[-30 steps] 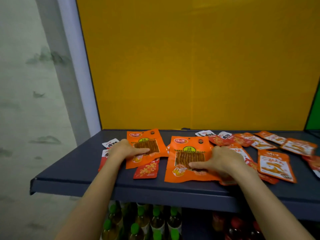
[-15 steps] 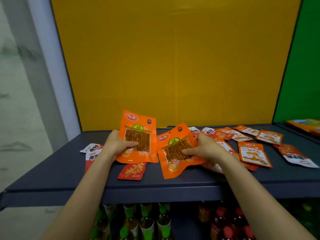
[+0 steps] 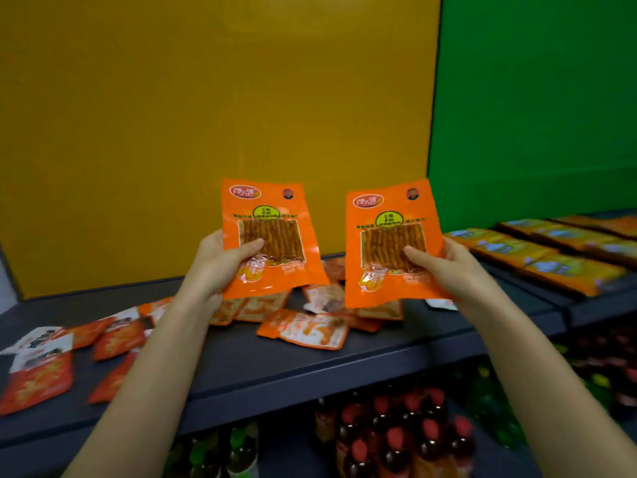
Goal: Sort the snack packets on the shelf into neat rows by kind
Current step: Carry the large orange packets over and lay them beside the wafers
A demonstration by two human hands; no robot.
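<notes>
Being held up above the shelf (image 3: 275, 370), two matching orange packets are shown upright, side by side, fronts to the camera. The left packet (image 3: 272, 236) is pinched by the left hand (image 3: 220, 263), with the thumb laid across the clear window and the fingers curled behind the packet's left edge. The right packet (image 3: 393, 243) is gripped the same way by the right hand (image 3: 448, 267), thumb on the front, fingers behind the right edge. A gap is left between the two packets, no contact.

Below and between the hands, small orange packets (image 3: 303, 327) are piled loosely, flat and overlapping, on the dark shelf. Below and left of the left hand, red packets (image 3: 117, 339) and white-topped packets (image 3: 41, 339) are scattered; the print is too blurred to be read.

Right of the right hand, yellow-orange packs (image 3: 551, 257) are laid in neat rows on a neighbouring shelf.

A yellow panel (image 3: 206, 115) is seen behind the left hand, a green panel (image 3: 537, 98) behind the right hand.

Under the shelf, red-capped bottles (image 3: 396, 439) are stood below the right hand, green-capped bottles (image 3: 238, 439) below the left.
</notes>
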